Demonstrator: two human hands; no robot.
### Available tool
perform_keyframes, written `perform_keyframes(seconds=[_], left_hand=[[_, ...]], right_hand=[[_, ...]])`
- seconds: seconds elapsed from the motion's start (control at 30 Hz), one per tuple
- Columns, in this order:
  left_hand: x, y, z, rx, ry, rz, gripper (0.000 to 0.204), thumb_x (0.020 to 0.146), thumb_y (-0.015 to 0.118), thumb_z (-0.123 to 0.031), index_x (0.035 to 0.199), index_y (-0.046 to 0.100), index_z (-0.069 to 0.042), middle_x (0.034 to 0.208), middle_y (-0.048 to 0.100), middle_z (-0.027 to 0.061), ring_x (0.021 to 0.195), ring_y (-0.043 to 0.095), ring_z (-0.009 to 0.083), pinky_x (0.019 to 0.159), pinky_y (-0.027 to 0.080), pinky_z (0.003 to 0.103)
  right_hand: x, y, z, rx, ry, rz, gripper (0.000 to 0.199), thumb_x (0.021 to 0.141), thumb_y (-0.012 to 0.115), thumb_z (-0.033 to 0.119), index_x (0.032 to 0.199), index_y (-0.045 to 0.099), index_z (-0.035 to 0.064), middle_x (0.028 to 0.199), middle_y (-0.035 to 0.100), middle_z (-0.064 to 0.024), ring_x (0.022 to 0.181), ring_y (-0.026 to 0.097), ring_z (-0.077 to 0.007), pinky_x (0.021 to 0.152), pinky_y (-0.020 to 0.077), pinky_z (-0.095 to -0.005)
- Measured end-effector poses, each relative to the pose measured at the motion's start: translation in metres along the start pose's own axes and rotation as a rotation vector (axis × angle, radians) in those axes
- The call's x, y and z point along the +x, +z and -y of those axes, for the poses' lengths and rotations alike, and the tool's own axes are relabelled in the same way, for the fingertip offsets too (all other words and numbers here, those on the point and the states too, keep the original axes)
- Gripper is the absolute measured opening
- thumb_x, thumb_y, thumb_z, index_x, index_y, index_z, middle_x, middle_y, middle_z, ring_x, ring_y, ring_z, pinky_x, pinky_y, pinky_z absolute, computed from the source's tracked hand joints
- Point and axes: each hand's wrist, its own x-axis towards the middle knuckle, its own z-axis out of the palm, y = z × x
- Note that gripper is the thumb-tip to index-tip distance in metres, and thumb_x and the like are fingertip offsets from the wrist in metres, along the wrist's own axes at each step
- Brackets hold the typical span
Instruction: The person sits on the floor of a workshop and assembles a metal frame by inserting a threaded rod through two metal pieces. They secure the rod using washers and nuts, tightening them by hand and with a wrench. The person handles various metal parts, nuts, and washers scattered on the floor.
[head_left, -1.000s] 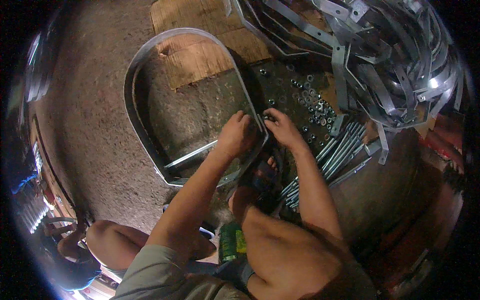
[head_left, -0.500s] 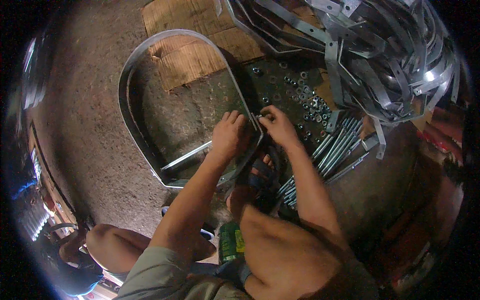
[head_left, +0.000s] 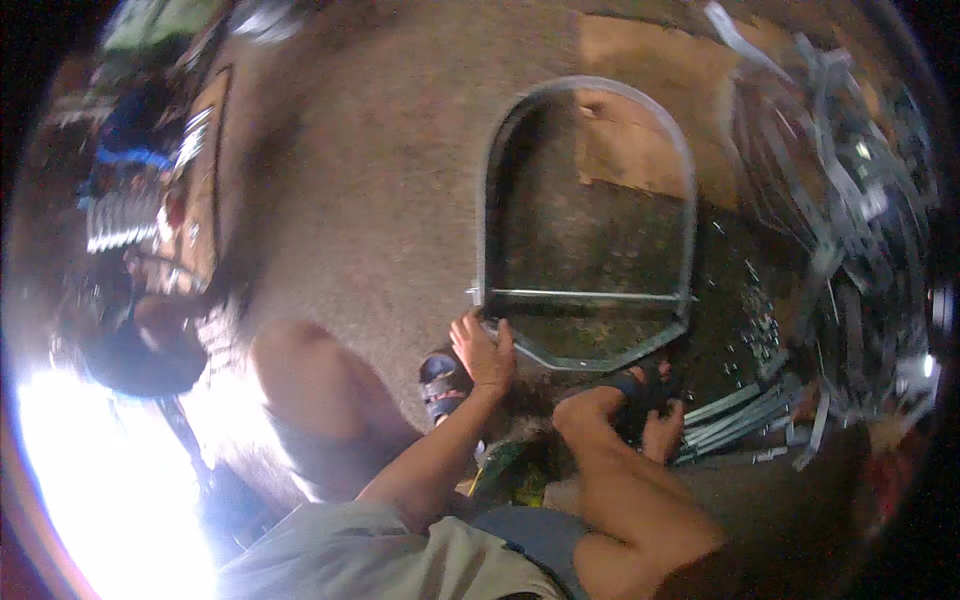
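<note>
Now, both hands low by the arched metal frame (head_left: 588, 225) on the floor (head_left: 380, 180).
Left hand (head_left: 484, 350) curls onto the frame's lower left corner, forearm stretched forward; right hand (head_left: 663, 428) hangs near the metal rods (head_left: 740, 410), its grip unclear.

Cardboard: we see a flattened brown cardboard sheet (head_left: 640, 120) on the ground, partly under the arched top of the metal frame (head_left: 487, 200).
Green package: we see a green and yellow item (head_left: 510, 470) between the legs, too blurred to identify.
Signs, screens: none seen.
</note>
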Motion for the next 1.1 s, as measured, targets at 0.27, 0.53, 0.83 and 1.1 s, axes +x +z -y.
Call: perform_keyframes(seconds=[0.27,0.53,0.83,1.1], left_hand=[[0.028,0.001,0.039,-0.193,-0.468,0.455,0.064,0.082,0.071,-0.048,0.122,0.044,-0.006,0.1,0.068,0.0264,0.092,0.067,0.0457,0.08,0.052,0.053],[0.027,0.007,0.036,-0.158,-0.358,0.46,0.048,0.083,0.063,-0.034,0.12,0.043,-0.011,0.093,0.07,0.0241,0.088,0.068,0.046,0.077,0.052,0.055],[0.019,-0.004,0.035,-0.157,-0.286,0.343,0.042,0.084,0.061,-0.033,0.118,0.045,-0.013,0.088,0.069,0.0243,0.085,0.067,0.0458,0.074,0.051,0.056],[0.05,-0.003,0.044,-0.133,-0.27,0.307,0.044,0.083,0.059,-0.029,0.123,0.048,-0.015,0.091,0.07,0.0258,0.088,0.068,0.0463,0.077,0.052,0.055]], right_hand=[[-0.002,0.005,0.003,-0.241,-0.022,0.014,0.048,0.078,0.073,0.017,0.121,0.054,0.0063,0.117,0.067,-0.0209,0.109,0.064,-0.038,0.095,0.0485,-0.0485],[0.01,-0.018,0.016,-0.302,0.004,0.054,0.039,0.082,0.071,0.025,0.113,0.054,0.0085,0.109,0.063,-0.018,0.1,0.062,-0.0339,0.086,0.0473,-0.0474],[0.013,-0.038,0.016,-0.094,0.007,0.092,0.032,0.084,0.069,0.029,0.104,0.053,0.0098,0.098,0.058,-0.0143,0.088,0.057,-0.0305,0.077,0.045,-0.0456],[0.018,-0.069,0.012,0.268,0.071,0.148,0.028,0.086,0.067,0.032,0.096,0.051,0.011,0.088,0.054,-0.011,0.077,0.052,-0.0276,0.068,0.043,-0.0441]])
